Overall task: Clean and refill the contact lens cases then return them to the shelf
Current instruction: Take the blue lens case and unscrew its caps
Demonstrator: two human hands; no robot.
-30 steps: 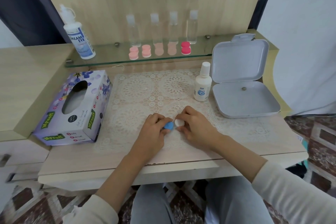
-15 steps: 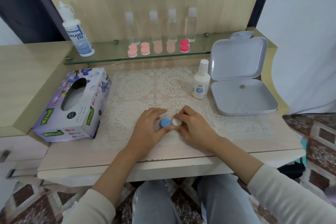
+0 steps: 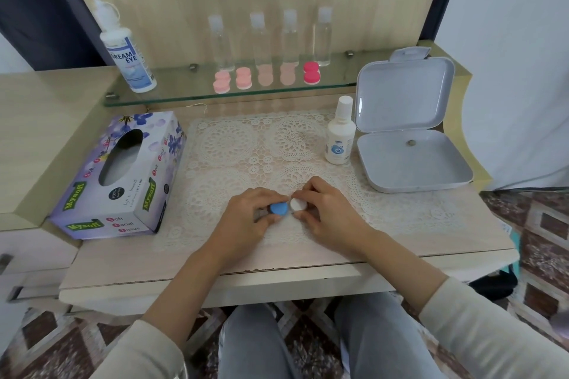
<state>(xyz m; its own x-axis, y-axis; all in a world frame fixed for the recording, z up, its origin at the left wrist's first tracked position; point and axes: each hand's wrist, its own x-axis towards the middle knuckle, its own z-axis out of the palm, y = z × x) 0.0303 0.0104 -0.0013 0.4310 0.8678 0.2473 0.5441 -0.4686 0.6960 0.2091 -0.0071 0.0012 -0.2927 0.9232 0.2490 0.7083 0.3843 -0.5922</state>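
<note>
The left hand point(image 3: 243, 220) pinches the blue cap point(image 3: 278, 208) of a contact lens case point(image 3: 284, 210), the right hand point(image 3: 331, 217) its white cap point(image 3: 298, 204) (side by side), on the lace mat point(image 3: 234, 144); tissue box point(image 3: 123, 181) at nine o'clock.

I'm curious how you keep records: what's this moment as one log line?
left hand: grips blue cap | right hand: grips white cap | where: over lace mat | shelf: five pink cases
</note>
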